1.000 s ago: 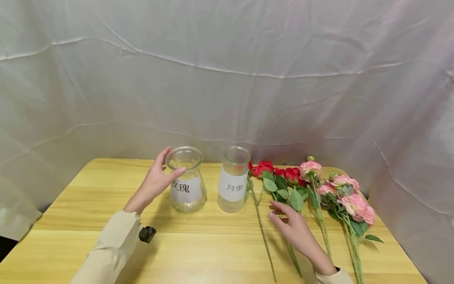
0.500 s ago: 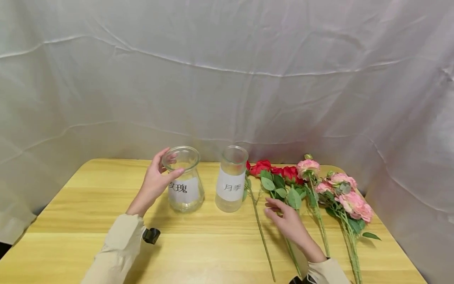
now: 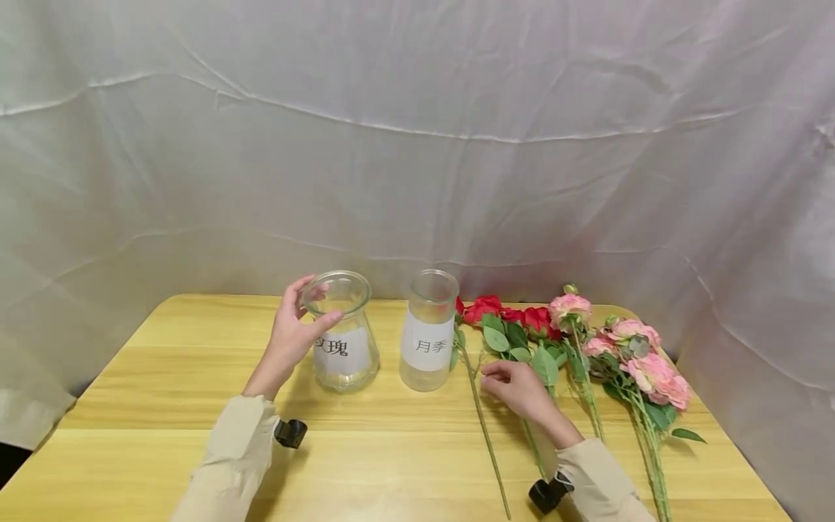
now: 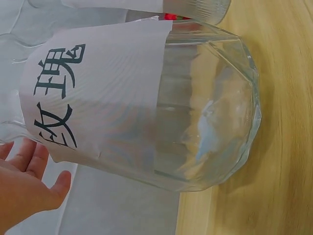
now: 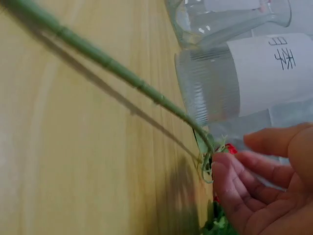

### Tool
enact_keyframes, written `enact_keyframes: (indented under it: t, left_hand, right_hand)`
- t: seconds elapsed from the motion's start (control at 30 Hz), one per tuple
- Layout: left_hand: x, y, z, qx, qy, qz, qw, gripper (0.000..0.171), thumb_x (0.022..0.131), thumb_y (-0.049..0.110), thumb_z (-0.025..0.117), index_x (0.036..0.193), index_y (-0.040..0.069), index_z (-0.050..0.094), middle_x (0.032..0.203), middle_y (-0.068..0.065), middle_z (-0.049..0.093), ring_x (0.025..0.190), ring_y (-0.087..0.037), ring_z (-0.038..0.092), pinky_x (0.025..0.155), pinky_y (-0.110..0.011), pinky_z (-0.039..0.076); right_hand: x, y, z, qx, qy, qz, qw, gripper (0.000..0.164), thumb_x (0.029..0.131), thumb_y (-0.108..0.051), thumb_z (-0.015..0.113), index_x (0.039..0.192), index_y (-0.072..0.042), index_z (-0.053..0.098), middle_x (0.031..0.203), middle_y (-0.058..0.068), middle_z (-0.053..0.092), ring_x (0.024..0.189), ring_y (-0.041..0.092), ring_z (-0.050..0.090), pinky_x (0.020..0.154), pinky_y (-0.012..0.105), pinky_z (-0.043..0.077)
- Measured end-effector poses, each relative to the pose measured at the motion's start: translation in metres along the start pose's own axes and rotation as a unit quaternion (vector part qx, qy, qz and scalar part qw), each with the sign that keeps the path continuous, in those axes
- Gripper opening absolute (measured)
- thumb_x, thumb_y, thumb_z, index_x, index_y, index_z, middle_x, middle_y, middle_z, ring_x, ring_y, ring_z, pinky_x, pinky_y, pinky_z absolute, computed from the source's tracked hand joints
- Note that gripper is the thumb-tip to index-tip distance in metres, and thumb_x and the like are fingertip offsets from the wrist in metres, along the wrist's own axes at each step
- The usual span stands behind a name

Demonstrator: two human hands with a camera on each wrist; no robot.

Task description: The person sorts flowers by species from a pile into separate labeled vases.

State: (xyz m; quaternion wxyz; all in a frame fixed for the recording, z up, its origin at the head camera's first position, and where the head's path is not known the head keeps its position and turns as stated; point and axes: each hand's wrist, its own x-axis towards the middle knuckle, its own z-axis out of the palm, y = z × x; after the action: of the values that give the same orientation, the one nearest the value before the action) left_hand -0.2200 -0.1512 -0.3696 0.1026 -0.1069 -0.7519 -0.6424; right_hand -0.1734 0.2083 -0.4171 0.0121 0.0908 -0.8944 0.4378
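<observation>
My left hand [image 3: 290, 333] is at the neck of a clear glass vase [image 3: 355, 370] with a printed paper label. Its fingers reach behind the neck and show through the glass; the thumb points across the front. In the left wrist view the thumb stands apart from the glass, and whether the fingers touch it is unclear. My right hand [image 3: 520, 391] hovers over the table beside the green stem [image 3: 485, 431] of a red rose. In the right wrist view its fingertips [image 5: 222, 164] come close to the stem's leafy upper part, with the thumb spread away.
A straighter labelled glass vase [image 3: 425, 373] stands upright right of the first. Several red roses [image 3: 538, 321] and pink flowers [image 3: 655, 378] lie on the wooden table [image 3: 385, 471] at the right. A grey cloth [image 3: 417, 181] hangs behind.
My left fingers have moved right, further behind the vase neck. The right hand has moved left toward the nearest rose stem, and its fingers have drawn closer together. Vases and flowers stay in place.
</observation>
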Motion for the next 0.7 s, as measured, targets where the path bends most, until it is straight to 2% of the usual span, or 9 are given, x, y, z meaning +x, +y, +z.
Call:
enact_keyframes:
  t: [0.07, 0.17, 0.27, 0.37, 0.57, 0.7]
  left_hand:
    - [0.001, 0.000, 0.001, -0.001, 0.001, 0.001, 1.0000, 0.075, 0.086, 0.010, 0.071, 0.146, 0.002, 0.027, 0.139, -0.016, 0.049, 0.126, -0.027, 0.039, 0.111, -0.048, 0.019]
    - [0.000, -0.002, 0.002, -0.004, 0.006, -0.002, 1.0000, 0.075, 0.085, 0.010, 0.071, 0.146, 0.002, 0.027, 0.138, -0.016, 0.049, 0.125, -0.027, 0.038, 0.111, -0.050, 0.017]
    - [-0.002, -0.005, 0.003, -0.005, 0.015, -0.002, 0.9999, 0.075, 0.084, 0.009, 0.071, 0.146, 0.001, 0.028, 0.138, -0.016, 0.050, 0.123, -0.027, 0.039, 0.111, -0.049, 0.017]
    - [-0.004, -0.007, 0.005, -0.009, 0.024, 0.003, 0.9997, 0.074, 0.083, 0.007, 0.071, 0.145, 0.001, 0.030, 0.137, -0.017, 0.050, 0.123, -0.026, 0.040, 0.111, -0.047, 0.018]
    - [-0.003, -0.007, 0.009, -0.024, 0.033, 0.009, 0.9991, 0.072, 0.085, 0.007, 0.069, 0.146, 0.003, 0.030, 0.138, -0.018, 0.049, 0.129, -0.026, 0.037, 0.113, -0.045, 0.016]
    - [-0.003, -0.007, 0.009, -0.032, 0.036, 0.014, 0.9988, 0.073, 0.085, 0.007, 0.069, 0.146, 0.003, 0.030, 0.138, -0.018, 0.049, 0.131, -0.026, 0.037, 0.113, -0.044, 0.015]
  right_hand:
    - [0.001, 0.000, 0.001, -0.016, 0.003, -0.003, 1.000, 0.015, 0.083, -0.005, 0.066, 0.095, 0.003, 0.069, 0.078, 0.002, 0.067, 0.066, 0.013, 0.060, 0.058, 0.030, 0.049]
    - [0.003, 0.000, 0.006, -0.021, 0.000, 0.024, 0.999, 0.011, 0.084, -0.002, 0.067, 0.093, 0.003, 0.069, 0.076, 0.002, 0.065, 0.066, 0.014, 0.060, 0.059, 0.029, 0.050]
    - [0.004, 0.000, 0.011, 0.020, -0.021, 0.080, 0.996, 0.012, 0.085, 0.003, 0.066, 0.096, 0.008, 0.067, 0.078, 0.006, 0.066, 0.069, 0.018, 0.063, 0.062, 0.031, 0.054]
    - [0.004, 0.000, 0.014, 0.081, -0.049, 0.123, 0.988, 0.017, 0.087, 0.009, 0.062, 0.102, 0.016, 0.062, 0.080, 0.012, 0.067, 0.070, 0.023, 0.067, 0.063, 0.033, 0.057]
    - [0.008, 0.005, 0.015, 0.146, -0.091, 0.167, 0.971, 0.030, 0.089, 0.007, 0.060, 0.116, 0.019, 0.054, 0.082, 0.015, 0.068, 0.070, 0.022, 0.067, 0.059, 0.034, 0.057]
    - [0.010, 0.005, 0.015, 0.161, -0.094, 0.187, 0.964, 0.032, 0.087, 0.006, 0.063, 0.116, 0.017, 0.053, 0.084, 0.014, 0.067, 0.069, 0.020, 0.066, 0.057, 0.032, 0.056]
